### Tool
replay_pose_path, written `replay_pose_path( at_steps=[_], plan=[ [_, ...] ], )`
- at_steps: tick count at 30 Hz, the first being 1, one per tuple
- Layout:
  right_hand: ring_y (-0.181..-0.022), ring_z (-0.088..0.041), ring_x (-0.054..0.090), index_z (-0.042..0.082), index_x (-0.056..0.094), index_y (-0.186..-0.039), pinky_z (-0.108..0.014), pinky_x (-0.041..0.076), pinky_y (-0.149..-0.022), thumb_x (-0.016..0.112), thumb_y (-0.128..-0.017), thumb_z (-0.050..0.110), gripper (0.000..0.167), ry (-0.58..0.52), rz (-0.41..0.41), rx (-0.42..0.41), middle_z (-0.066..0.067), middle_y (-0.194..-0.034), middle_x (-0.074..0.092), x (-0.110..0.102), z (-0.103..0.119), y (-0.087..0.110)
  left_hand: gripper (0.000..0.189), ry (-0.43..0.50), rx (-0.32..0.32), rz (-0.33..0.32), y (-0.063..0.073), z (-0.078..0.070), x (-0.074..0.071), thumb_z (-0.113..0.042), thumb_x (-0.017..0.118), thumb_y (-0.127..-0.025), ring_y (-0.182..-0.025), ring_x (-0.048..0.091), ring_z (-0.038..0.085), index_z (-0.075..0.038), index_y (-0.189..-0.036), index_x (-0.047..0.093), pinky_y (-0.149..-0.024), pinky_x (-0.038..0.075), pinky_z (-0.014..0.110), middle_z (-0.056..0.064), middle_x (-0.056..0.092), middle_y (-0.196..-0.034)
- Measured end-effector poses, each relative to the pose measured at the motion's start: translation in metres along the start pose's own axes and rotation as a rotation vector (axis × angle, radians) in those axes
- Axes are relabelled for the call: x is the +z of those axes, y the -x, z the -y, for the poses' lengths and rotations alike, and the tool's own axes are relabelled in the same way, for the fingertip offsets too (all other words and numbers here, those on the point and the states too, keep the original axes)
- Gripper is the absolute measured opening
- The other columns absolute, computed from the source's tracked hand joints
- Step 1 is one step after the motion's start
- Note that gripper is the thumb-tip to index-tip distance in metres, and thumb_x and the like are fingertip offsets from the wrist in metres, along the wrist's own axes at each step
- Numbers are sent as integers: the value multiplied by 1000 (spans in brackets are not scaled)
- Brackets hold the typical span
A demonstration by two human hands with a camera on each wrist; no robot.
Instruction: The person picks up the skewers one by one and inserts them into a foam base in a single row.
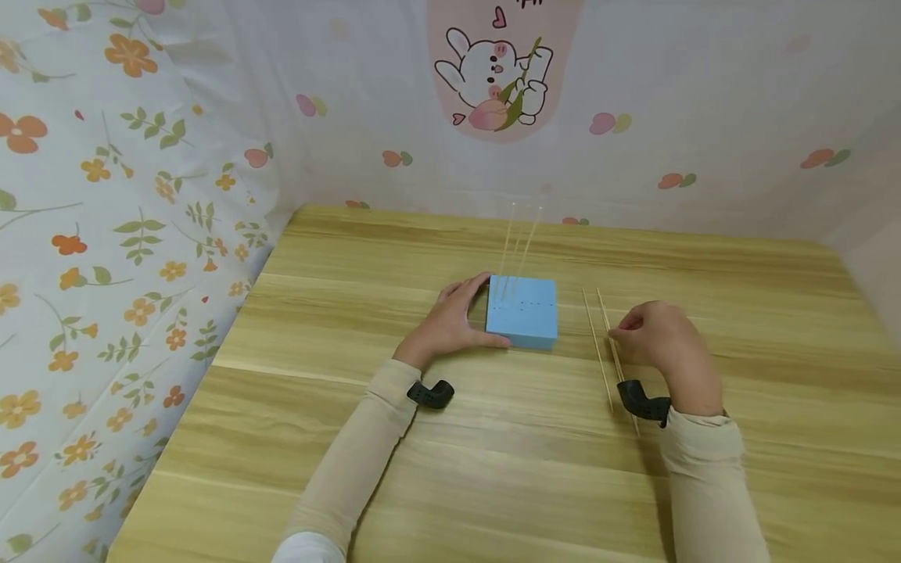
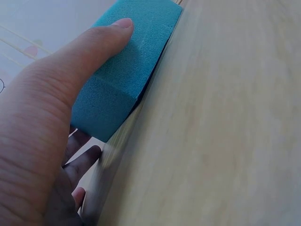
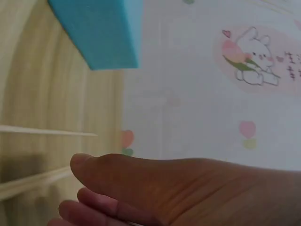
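A blue foam block (image 1: 531, 322) with small holes in its top sits on the table. Several thin bamboo skewers (image 1: 504, 254) stand in its left part, leaning slightly. My left hand (image 1: 450, 319) holds the block from the left. In the left wrist view its thumb (image 2: 106, 40) presses the block's side, while the other fingers go behind it. My right hand (image 1: 665, 340), right of the block, pinches a bamboo skewer (image 1: 603, 309) at the table surface. Its fingertips are partly hidden. Another skewer (image 1: 595, 344) lies just left of that one, roughly parallel.
The wood-grain table (image 1: 507, 469) stretches around both hands. Behind it hangs a pale curtain (image 1: 338, 94) with a rabbit print, and a flowered cloth (image 1: 105, 274) covers the left side. Black wrist mounts (image 1: 431, 394) sit on both sleeves.
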State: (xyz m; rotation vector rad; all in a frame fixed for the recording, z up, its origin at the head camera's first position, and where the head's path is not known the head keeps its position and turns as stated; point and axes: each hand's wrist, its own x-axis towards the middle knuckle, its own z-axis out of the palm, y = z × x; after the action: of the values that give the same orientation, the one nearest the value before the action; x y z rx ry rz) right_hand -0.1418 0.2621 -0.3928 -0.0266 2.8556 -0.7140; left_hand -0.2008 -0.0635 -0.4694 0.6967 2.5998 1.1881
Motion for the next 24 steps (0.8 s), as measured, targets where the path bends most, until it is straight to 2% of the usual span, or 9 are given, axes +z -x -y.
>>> replay_pose_path(
  at_steps=[2,6,12,15,19,24],
  plan=[
    [-87,-37,65,-5,76,-98,-49,53,-72,71,-96,25,30,18,57,50,-25,-105,72,2,-1,-3,124,-2,6,1,0,0,-1,-57,91,-71,-154,24,25,-16,-166,23,-126,11,45,2,34,-167],
    [-84,-36,66,-7,76,-97,-46,54,-69,73,-93,22,30,44,78,96,-26,-104,72,7,-1,-6,124,-5,14,5,-1,-1,-1,-56,91,-72,-154,25,24,-15,-166,23,-126,10,45,3,34,-167],
    [-72,-26,63,-9,74,-93,-38,50,-63,70,-92,14,23,19,87,90,-14,-81,72,9,1,-7,123,-6,13,5,-1,-1,-2,-56,92,-72,-154,24,26,-16,-166,23,-126,12,47,3,33,-167],
    [-64,-21,59,-6,73,-83,-34,46,-57,69,-91,12,21,12,83,85,-6,-68,67,10,2,-7,123,-8,15,7,-1,-1,-2,-55,92,-72,-154,24,26,-15,-166,23,-126,12,47,3,33,-167],
    [-59,-18,52,1,68,-70,-31,40,-54,66,-90,11,22,1,76,85,1,-61,58,11,3,-6,123,-9,14,12,-2,-2,-2,-55,92,-72,-154,25,25,-15,-166,23,-126,10,46,3,32,-167],
    [-59,-18,54,2,69,-71,-31,41,-54,66,-90,9,21,-4,69,85,1,-60,59,13,3,-6,123,-2,15,13,-1,-2,-2,-55,92,-72,-154,25,25,-14,-166,23,-126,10,45,3,32,-167]
  ],
)
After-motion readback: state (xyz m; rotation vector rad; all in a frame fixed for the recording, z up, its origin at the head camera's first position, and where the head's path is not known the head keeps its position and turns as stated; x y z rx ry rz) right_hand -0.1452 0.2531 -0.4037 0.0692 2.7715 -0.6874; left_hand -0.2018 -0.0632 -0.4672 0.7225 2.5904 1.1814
